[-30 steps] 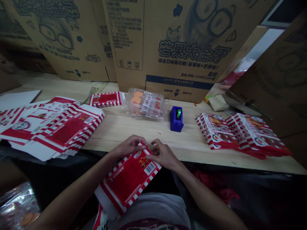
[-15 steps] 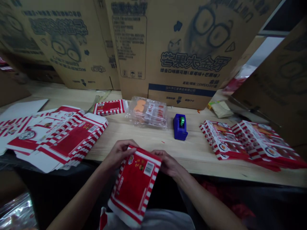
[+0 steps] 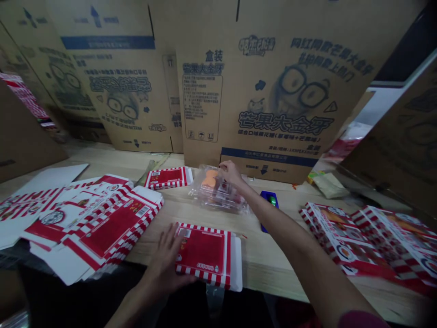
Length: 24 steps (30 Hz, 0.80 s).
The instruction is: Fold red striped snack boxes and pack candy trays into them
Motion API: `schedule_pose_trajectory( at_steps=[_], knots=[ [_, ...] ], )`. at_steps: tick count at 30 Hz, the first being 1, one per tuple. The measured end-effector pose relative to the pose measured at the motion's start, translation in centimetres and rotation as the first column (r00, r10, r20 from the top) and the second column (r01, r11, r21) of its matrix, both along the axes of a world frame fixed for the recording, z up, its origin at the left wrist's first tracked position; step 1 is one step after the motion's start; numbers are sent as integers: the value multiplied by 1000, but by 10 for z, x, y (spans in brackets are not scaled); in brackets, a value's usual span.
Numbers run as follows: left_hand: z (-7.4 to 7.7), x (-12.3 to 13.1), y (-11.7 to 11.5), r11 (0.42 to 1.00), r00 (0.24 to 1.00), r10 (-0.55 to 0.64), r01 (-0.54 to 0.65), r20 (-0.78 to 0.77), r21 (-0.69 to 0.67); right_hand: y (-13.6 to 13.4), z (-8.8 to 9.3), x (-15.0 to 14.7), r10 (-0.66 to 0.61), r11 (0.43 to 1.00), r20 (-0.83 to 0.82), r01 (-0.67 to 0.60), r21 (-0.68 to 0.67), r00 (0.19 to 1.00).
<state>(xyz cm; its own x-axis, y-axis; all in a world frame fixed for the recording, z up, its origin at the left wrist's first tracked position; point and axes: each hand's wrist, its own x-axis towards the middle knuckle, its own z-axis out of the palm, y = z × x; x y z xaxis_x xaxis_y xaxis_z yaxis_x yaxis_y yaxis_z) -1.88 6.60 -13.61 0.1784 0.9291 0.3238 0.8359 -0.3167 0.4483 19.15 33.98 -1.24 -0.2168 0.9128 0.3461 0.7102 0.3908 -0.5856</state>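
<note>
Cartons: big brown shipping cartons [image 3: 273, 91] wall off the far side.
Table: wooden table [image 3: 266, 264], cluttered from left to right.
Not yet done: a thick stack of flat box blanks [image 3: 102, 223] lies at the left, unfolded.
Done: striped closed boxes [image 3: 358, 241] are heaped at the right, seemingly finished.
In hand: one red-and-white box [image 3: 205, 253] lies at the near edge, its right flap open; I judge it half done.
Tray: a clear plastic tray [image 3: 218, 193] sits farther back, outside any box.
Left hand: the left hand [image 3: 167, 259] lies flat with fingers spread, pressing the box's left end.
Right hand: the right hand [image 3: 230, 173] curls over the tray's far rim; I cannot tell whether it pinches.
Tape: a blue tape dispenser [image 3: 269, 199] peeks out behind the forearm.
</note>
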Motion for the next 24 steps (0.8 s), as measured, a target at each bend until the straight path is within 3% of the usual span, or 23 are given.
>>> schedule_pose_trajectory(
  at_steps=[2,5,7,10,14,18,20,24],
  knots=[
    [9,13,14,970,966,-215,195,-147,-143,26,1,-13,-26,998,90,30,-52,996],
    [17,30,35,862,879,-441,359,-182,-357,45,-1,-24,-31,992,204,55,-113,978],
    [19,37,47,811,841,-516,419,-162,-409,46,-1,-27,-28,993,250,54,-101,968],
    [21,42,57,786,819,-545,426,-177,-448,35,7,-25,16,999,279,-6,-39,960],
    [27,47,53,820,821,-509,369,-261,-438,-5,29,-3,86,995,279,-99,33,956],
    [28,51,45,882,853,-443,358,-276,-307,-67,38,47,69,963,268,-135,235,961],
    [27,53,42,906,875,-399,332,-273,-262,-100,29,80,49,959,246,-115,259,968],
    [24,55,35,944,903,-318,273,-289,-187,-158,-8,139,-82,994,189,66,91,978]
  ],
)
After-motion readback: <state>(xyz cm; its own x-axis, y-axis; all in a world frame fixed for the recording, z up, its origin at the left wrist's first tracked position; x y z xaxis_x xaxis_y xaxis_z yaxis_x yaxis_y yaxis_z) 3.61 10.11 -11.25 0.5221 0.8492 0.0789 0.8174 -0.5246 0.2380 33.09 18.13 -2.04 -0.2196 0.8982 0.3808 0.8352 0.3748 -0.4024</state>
